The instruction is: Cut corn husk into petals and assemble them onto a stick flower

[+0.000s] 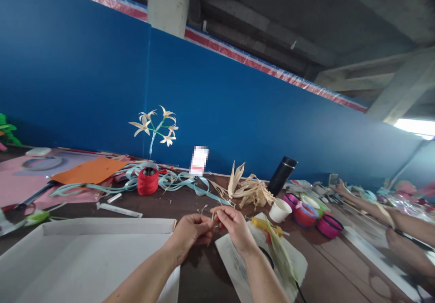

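Both hands meet over the dark table at the centre. My left hand [193,235] is closed in a pinch, its fingertips against a small, thin greenish strip [213,217]. From the other side, my right hand [236,228] pinches the same strip; most of it is hidden by the fingers, and its kind cannot be made out. Under my right forearm lies a sheet of paper [226,257] with a long pale-green husk [280,253] and a yellow glue gun [260,223] on it. Dried husks [253,192] are heaped just beyond the hands.
A white open box [108,228] fills the near left. Behind it are a red spool [147,183], blue ribbon [127,186] and an orange sheet [88,170]. A husk-flower stem [154,135] stands upright. Right are a black bottle [282,176], white cup [280,211] and another person's arm [374,210].
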A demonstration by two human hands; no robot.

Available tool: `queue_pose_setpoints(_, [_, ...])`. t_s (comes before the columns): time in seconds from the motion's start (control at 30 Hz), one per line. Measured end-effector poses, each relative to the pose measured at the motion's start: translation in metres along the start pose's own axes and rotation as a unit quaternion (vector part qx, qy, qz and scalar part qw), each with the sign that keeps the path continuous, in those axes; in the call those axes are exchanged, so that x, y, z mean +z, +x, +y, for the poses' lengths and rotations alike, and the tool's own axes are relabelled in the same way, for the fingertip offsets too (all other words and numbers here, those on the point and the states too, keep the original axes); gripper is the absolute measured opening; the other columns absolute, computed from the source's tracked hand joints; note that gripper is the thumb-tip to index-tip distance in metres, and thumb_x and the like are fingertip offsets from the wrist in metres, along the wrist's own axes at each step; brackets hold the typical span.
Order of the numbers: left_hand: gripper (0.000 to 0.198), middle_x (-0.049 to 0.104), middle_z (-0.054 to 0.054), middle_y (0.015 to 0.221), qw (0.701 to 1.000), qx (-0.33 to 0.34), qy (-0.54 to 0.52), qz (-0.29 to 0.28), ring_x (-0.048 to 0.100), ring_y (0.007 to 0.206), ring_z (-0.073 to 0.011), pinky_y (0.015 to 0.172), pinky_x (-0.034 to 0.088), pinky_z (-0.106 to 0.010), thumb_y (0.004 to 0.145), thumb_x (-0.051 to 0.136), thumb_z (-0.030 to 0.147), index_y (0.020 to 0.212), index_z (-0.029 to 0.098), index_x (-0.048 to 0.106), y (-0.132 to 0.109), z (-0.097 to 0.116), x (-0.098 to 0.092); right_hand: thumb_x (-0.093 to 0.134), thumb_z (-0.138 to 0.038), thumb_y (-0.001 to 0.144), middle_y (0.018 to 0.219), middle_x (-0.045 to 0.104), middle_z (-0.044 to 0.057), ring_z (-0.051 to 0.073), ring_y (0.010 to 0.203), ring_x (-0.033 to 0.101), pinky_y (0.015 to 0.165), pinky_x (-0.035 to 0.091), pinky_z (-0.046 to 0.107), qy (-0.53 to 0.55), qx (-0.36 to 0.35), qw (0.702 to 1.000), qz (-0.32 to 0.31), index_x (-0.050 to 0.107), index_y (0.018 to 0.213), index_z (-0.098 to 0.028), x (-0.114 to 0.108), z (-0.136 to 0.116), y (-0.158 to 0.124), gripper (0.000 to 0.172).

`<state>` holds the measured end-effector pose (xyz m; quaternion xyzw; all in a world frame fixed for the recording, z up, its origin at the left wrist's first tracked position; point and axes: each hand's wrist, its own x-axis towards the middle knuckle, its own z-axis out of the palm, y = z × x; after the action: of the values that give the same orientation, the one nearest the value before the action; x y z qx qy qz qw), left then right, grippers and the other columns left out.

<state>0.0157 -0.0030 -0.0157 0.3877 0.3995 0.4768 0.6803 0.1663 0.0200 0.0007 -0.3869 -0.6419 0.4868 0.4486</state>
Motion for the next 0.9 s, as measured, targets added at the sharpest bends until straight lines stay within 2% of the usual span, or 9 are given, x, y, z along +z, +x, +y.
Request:
queue_pose_setpoints(0.23, [0.04, 0.061, -0.002, 0.059, 0.999, 0.011, 0.029, 0.025, 0.054, 0.048, -0.0079, 0.052, 0.047, -0.022, 0.054, 0.073, 0.046, 0.068, 0.011, 0.063, 0.004, -0.003, -0.001, 0.059, -0.037, 0.078, 0.071, 0.061, 0.001, 0.007, 0.053, 0.045, 0.047, 0.035, 0.017, -0.029, 0.028, 0.999, 0.008, 0.069, 0.088, -0.018, 0.001, 0.0, 0.0, 0.023])
queue_pose_setpoints(0.4, [0.042, 0.06, 0.0, 0.054, 0.998, 0.018, 0.045, 0.04, 0.054, 0.046, -0.0082, 0.05, 0.046, -0.022, 0.05, 0.073, 0.048, 0.066, 0.012, 0.061, 0.007, -0.005, -0.001, 0.058, -0.035, 0.078, 0.069, 0.061, 0.001, 0.008, 0.055, 0.046, 0.048, 0.036, 0.018, -0.051, 0.01, 0.999, 0.001, 0.07, 0.087, -0.019, 0.003, -0.003, -0.001, 0.022])
queue_pose_setpoints(0.53, [0.044, 0.058, 0.001, 0.052, 0.997, 0.028, 0.055, 0.043, 0.052, 0.045, -0.0085, 0.049, 0.046, -0.023, 0.048, 0.073, 0.051, 0.064, 0.012, 0.061, 0.011, -0.008, -0.003, 0.057, -0.033, 0.079, 0.075, 0.063, 0.002, 0.01, 0.059, 0.05, 0.052, 0.04, 0.019, -0.055, 0.002, 0.998, -0.011, 0.07, 0.089, -0.019, 0.003, -0.004, -0.002, 0.022])
queue_pose_setpoints(0.73, [0.035, 0.058, 0.001, 0.054, 0.992, 0.073, 0.1, 0.032, 0.052, 0.048, -0.0102, 0.051, 0.044, -0.023, 0.059, 0.067, 0.047, 0.066, 0.014, 0.062, 0.009, -0.01, -0.004, 0.057, -0.037, 0.078, 0.082, 0.065, 0.004, 0.017, 0.076, 0.057, 0.068, 0.044, 0.026, -0.095, -0.016, 0.995, -0.006, 0.071, 0.087, -0.019, 0.004, -0.006, -0.001, 0.024])
queue_pose_setpoints(0.9, [0.027, 0.059, 0.001, 0.054, 0.976, 0.121, 0.176, 0.054, 0.052, 0.049, -0.012, 0.049, 0.041, -0.022, 0.066, 0.06, 0.041, 0.069, 0.015, 0.065, 0.0, -0.004, 0.0, 0.059, -0.04, 0.077, 0.081, 0.066, 0.005, 0.02, 0.083, 0.058, 0.078, 0.043, 0.03, -0.114, -0.048, 0.992, 0.0, 0.072, 0.086, -0.019, 0.004, -0.01, -0.002, 0.026])
